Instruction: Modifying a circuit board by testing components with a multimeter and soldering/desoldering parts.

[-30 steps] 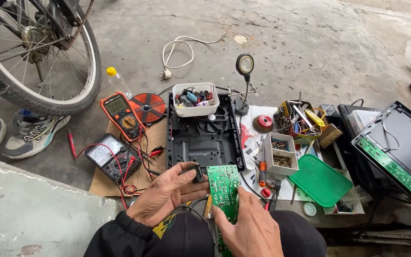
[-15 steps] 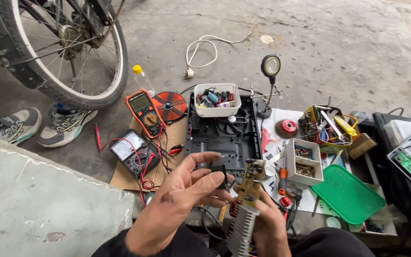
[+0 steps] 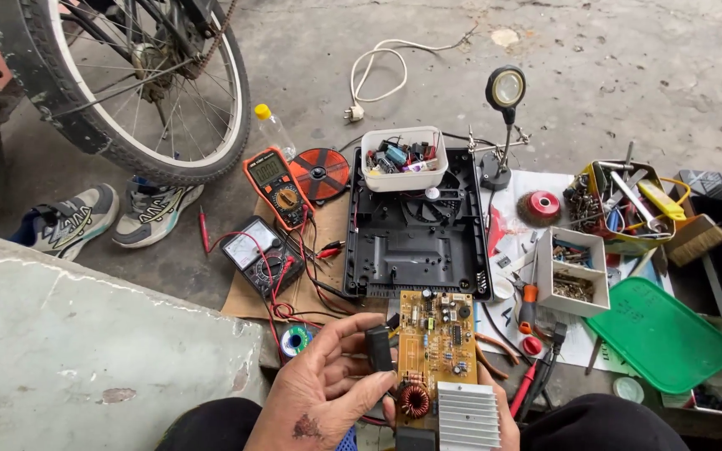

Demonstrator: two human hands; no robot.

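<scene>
Holding the board [image 3: 436, 347] upright between both hands, the person sits over a floor crowded with repair gear. The left hand [image 3: 319, 392] has its fingers [image 3: 353, 334] pinched on a small black part [image 3: 379, 349] at the board's left edge. The right hand [image 3: 495, 409] is mostly hidden behind the board; only a finger edge shows by the heatsink [image 3: 468, 413], so I judge it to be grasping the board from behind, though the full grip cannot be seen.

Risks noted:
- The board is held in the air above the black casing [image 3: 418, 221], supported mainly from its lower end. A slack grip could drop it onto the casing or the pliers [image 3: 490, 351] just beside it.
- Pulling on the black part could strain its leads or the wiring below, which is out of sight.
- The copper coil [image 3: 415, 399] and small capacitors sit close to the left thumb; sideways pressure could bend them.
- Red probe leads [image 3: 282, 284] from the two meters trail near the left wrist and could snag.
- The solder reel [image 3: 296, 340] lies close under the left hand and could be knocked.
</scene>
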